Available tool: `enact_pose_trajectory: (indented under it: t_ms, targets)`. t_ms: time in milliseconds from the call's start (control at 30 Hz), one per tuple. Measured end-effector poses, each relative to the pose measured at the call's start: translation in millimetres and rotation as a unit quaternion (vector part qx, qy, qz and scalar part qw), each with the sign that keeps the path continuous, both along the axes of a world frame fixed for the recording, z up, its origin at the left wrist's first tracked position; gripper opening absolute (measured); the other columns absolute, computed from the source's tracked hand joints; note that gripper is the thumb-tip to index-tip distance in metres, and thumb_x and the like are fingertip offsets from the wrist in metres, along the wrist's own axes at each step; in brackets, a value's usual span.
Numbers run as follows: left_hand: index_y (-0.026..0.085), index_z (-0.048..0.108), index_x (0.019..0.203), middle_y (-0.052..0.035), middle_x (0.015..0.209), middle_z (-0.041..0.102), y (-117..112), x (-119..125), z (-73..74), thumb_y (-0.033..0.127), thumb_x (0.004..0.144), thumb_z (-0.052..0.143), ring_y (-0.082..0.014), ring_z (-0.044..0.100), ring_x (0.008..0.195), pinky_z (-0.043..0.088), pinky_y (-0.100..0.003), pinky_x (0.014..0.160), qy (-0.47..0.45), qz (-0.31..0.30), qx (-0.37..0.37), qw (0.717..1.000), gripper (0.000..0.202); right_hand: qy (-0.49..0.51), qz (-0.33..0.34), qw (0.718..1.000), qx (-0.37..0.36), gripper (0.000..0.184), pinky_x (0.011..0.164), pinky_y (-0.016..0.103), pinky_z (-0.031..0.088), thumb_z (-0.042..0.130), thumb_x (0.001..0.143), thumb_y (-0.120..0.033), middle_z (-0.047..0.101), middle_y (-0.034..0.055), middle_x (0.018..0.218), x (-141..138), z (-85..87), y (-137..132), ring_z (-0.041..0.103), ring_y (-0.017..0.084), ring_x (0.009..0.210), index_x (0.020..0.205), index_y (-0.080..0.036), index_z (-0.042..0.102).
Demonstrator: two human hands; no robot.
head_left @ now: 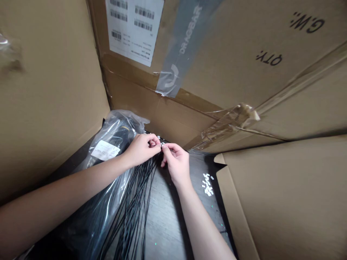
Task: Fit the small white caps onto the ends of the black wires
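My left hand (144, 148) pinches what looks like the end of a thin black cable, just above a loose bundle of black cables (135, 195). Close against it, my right hand (176, 159) holds a small white piece (162, 144) between thumb and forefinger. The fingertips of both hands nearly meet at this piece, and its exact shape is too small to tell. Under my left forearm lies a clear plastic bag (119, 122) with more black cables inside and a white label (105, 150) on it.
Several small white pieces (208, 186) lie in a pile on the dark table (162, 216), right of my right forearm. Cardboard boxes wall the spot in: one at left (48, 90), a taped one behind (222, 57), and one at right (287, 195).
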State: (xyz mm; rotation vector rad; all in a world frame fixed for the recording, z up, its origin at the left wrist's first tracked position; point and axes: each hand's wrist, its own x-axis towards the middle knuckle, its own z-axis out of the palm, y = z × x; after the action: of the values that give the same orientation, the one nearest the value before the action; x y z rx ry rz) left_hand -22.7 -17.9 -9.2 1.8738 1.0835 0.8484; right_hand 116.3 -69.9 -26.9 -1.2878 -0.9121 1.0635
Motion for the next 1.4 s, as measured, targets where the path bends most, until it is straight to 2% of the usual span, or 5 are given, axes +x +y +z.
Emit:
enact_pose_trajectory:
  t_ms: [267,667,900,1400]
  targets:
    - [0.015,0.067,0.074,-0.0016,0.068,0.066,0.2,-0.5,0.1,0.022,0.076,0.059,-0.0128,0.059,0.063,0.046,-0.023,0.06,-0.023,-0.004,-0.007,1.0,0.011,0.026,0.0,0.999,0.019,0.026,0.037,0.021,0.049,0.075,0.071,-0.038,0.058,-0.0035,0.058,-0.6,-1.6,2.0,0.05,0.009,0.044,0.082,-0.016,0.067]
    - [0.015,0.066,0.071,-0.0002,0.066,0.063,0.6,-1.4,-1.9,0.02,0.074,0.058,-0.0119,0.056,0.062,0.045,-0.023,0.062,-0.01,-0.026,-0.005,1.0,0.01,0.015,-0.002,1.0,0.01,0.022,0.033,0.021,0.045,0.075,0.066,-0.032,0.063,-0.0019,0.062,0.4,-1.3,0.5,0.05,0.008,0.038,0.077,-0.015,0.067]
    - [0.015,0.066,0.069,-0.0003,0.064,0.064,1.1,-1.6,1.2,0.02,0.074,0.059,-0.0126,0.056,0.061,0.043,-0.023,0.06,0.006,-0.025,-0.005,1.0,0.01,-0.02,-0.006,1.0,0.005,0.019,0.035,0.021,0.044,0.073,0.067,-0.031,0.066,-0.0008,0.063,-0.5,1.4,0.0,0.054,0.009,0.038,0.077,-0.015,0.069]
    - [0.015,0.066,0.071,-0.0006,0.065,0.063,1.3,-2.3,-1.5,0.02,0.074,0.058,-0.0129,0.056,0.062,0.043,-0.024,0.061,0.002,-0.026,-0.021,0.999,0.01,-0.021,0.012,1.0,0.016,0.021,0.042,0.023,0.048,0.074,0.07,-0.033,0.068,0.0005,0.064,1.0,-1.1,0.7,0.058,0.01,0.043,0.078,-0.015,0.071]
